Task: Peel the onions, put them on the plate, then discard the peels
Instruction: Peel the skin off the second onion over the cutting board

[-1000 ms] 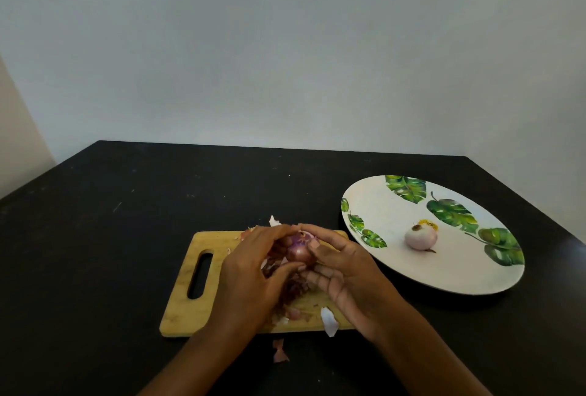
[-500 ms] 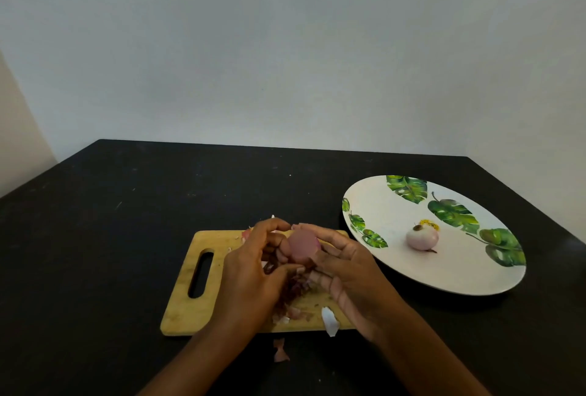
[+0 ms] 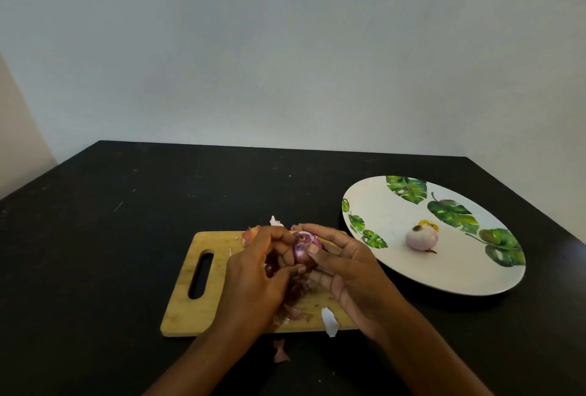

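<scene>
Above the board (image 3: pixel 190 310), the onion (image 3: pixel 302 248) has been turned in both hands; peeling goes on.

Near side of board: one scrap (image 3: pixel 280 352) lies on the table (image 3: pixel 95 237) just off the edge, a white scrap (image 3: pixel 329 321) sits on the edge, and there's a pile of peels (image 3: pixel 295 310) under the hands. Over board's middle, L hand (image 3: pixel 253 275) grips the onion w/ curled fingers, and R hand (image 3: pixel 345 272) cups it from the other side, thumb pressed on it. 0.5 s ago a pale flat face showed; now a glossy purple side w/ a dark end is up, hands in same spot. Prob. hunting for leftover skin; can't tell if any remains. Far edge of board: more scraps (image 3: pixel 276 221). Right of board, farther back: plate (image 3: pixel 396 272) w/ 1 peeled onion (image 3: pixel 421 238), unmoved. So 2nd onion isn't plated yet and peels aren't discarded.
</scene>
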The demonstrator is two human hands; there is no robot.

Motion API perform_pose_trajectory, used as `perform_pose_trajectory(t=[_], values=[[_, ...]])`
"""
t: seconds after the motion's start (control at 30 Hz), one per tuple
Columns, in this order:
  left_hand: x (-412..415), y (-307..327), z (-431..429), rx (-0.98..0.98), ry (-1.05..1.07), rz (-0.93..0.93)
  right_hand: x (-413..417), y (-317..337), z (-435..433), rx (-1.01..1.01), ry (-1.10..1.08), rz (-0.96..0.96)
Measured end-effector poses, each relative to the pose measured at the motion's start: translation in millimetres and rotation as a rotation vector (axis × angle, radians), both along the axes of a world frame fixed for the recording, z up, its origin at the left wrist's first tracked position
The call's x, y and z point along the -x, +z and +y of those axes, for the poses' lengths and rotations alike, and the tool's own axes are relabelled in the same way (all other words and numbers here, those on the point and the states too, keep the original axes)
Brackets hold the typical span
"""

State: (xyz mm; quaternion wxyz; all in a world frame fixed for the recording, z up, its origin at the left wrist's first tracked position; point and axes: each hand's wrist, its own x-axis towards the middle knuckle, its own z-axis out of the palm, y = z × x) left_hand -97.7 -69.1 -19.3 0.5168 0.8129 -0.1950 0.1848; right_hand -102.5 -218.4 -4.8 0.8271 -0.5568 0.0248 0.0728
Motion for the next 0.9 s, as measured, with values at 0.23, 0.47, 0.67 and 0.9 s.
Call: perform_pose_trajectory(t=[0.23,0.47,0.67,0.9], values=[[-5.2,-0.9,4.9,-0.046,0.051,-0.173,0.5,2.7,0.5,-0.062,-0.031,0.041],[-6.5,-1.8,6.0,-0.137,0.072,-0.331,-0.6,1.7,-0.9,-0.082,-0.006,0.066],[-6.3,3.0,7.5,-0.053,0.001,-0.137,-1.4,0.9,-1.1,-0.075,0.017,0.068],[-7.3,-1.9,4.9,-0.103,-0.076,-0.172,-0.7,1.7,1.3,-0.121,0.016,0.099]])
